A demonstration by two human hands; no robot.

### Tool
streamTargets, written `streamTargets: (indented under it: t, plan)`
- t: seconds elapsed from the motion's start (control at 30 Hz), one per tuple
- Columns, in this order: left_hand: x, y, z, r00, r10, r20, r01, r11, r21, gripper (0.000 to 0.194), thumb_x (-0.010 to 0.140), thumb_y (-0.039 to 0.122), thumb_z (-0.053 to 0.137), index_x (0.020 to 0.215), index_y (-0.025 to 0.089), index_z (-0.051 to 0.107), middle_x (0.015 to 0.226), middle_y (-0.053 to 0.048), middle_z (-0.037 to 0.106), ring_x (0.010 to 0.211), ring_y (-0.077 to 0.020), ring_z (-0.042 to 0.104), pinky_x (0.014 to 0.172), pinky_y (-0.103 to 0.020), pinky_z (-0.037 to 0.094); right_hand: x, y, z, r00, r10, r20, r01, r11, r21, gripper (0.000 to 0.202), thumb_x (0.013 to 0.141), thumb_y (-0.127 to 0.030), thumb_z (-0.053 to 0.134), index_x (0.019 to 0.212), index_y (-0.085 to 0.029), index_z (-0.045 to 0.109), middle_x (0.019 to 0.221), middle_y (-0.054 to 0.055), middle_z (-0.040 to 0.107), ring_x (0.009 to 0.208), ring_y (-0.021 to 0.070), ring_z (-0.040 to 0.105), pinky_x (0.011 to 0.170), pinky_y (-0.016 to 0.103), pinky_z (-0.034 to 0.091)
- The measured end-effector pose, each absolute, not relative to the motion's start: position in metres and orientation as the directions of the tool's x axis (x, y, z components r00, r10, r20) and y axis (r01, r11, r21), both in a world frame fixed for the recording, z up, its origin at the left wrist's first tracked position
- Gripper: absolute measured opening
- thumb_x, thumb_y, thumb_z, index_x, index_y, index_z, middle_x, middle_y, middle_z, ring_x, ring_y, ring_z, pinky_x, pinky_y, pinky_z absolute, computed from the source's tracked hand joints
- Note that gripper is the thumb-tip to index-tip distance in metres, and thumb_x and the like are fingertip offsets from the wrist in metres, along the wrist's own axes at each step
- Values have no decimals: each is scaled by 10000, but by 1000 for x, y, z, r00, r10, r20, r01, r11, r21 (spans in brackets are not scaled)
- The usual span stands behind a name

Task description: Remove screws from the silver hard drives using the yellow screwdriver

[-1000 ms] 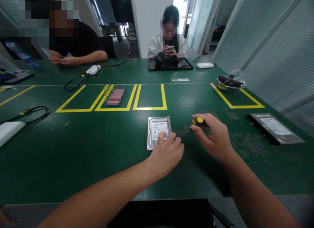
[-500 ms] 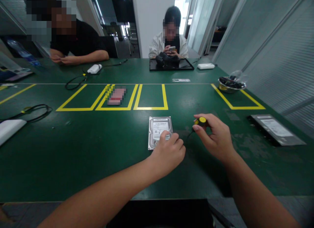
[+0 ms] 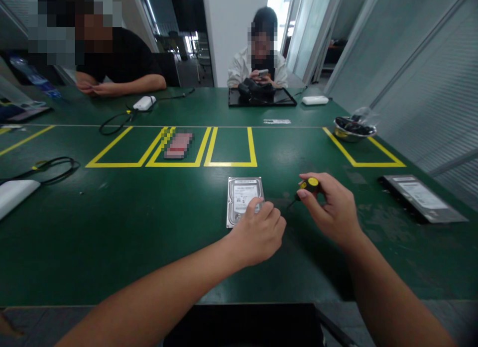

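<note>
A left hand [image 3: 259,235] curls its fingers over a drive [image 3: 242,192] flat on the table [image 3: 142,222], its grip unclear, while the right hand [image 3: 338,210] pinches a screwdriver [image 3: 309,185] nearby and two people [image 3: 121,58] sit beyond.

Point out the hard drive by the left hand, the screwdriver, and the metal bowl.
Hard drive [image 3: 242,192]: head view, on its label.
Screwdriver [image 3: 312,184]: head view, on its yellow handle end.
Metal bowl [image 3: 354,136]: head view, on its outer wall.

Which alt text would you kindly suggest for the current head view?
The right hand holds a yellow-and-black screwdriver; the left hand is at a hard drive on a green table. Two people sit opposite.
</note>
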State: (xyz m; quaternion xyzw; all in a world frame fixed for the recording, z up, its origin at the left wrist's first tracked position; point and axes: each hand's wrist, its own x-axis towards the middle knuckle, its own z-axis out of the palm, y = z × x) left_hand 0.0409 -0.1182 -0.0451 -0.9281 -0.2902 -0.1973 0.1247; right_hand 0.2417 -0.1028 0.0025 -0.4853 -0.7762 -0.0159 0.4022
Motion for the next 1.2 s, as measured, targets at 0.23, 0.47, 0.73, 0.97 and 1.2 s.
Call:
streamTargets:
  t: [0.23, 0.47, 0.73, 0.97, 1.2]
  plan:
    - [36, -118, -39, 719, 516, 465, 617, -782, -86, 199, 958, 293, 460, 881, 157, 583, 884, -91, 616, 938, -271, 511, 889, -492, 331, 243, -103, 1, -216, 728, 651, 769, 537, -346, 218, 907, -263, 606, 1111, -187, 605, 837, 15, 620, 663, 136, 569, 636, 289, 457]
    - [24, -110, -36, 696, 484, 529, 551, -834, 39, 211, 1003, 264, 431, 870, 158, 556, 826, -56, 625, 823, -223, 519, 767, -396, 396, 243, -104, 1, -215, 724, 655, 768, 540, -345, 221, 907, -264, 610, 1112, -181, 610, 842, 23, 631, 683, 141, 583, 649, 286, 463]
    - [15, -108, -33, 731, 449, 514, 379, -893, 241, 169, 1005, 171, 424, 900, 139, 553, 832, -44, 633, 778, -163, 542, 741, -299, 466, 244, -103, 2, -214, 718, 662, 775, 538, -332, 224, 907, -273, 611, 1105, -168, 616, 838, 31, 638, 692, 144, 593, 652, 287, 463]
    - [12, -108, -31, 786, 404, 468, 324, -914, 245, 155, 984, 141, 434, 950, 129, 585, 857, -55, 638, 807, -163, 552, 776, -304, 482, 246, -104, 0, -203, 723, 660, 781, 526, -336, 224, 908, -279, 610, 1107, -177, 617, 832, 23, 633, 690, 143, 592, 653, 289, 463]
    - [10, -108, -31, 761, 450, 467, 323, -887, 328, 145, 935, 145, 482, 968, 131, 622, 896, -74, 649, 846, -188, 553, 811, -333, 488, 248, -105, 1, -200, 727, 657, 778, 526, -345, 229, 906, -282, 610, 1108, -175, 614, 842, 28, 636, 707, 150, 604, 657, 291, 468]
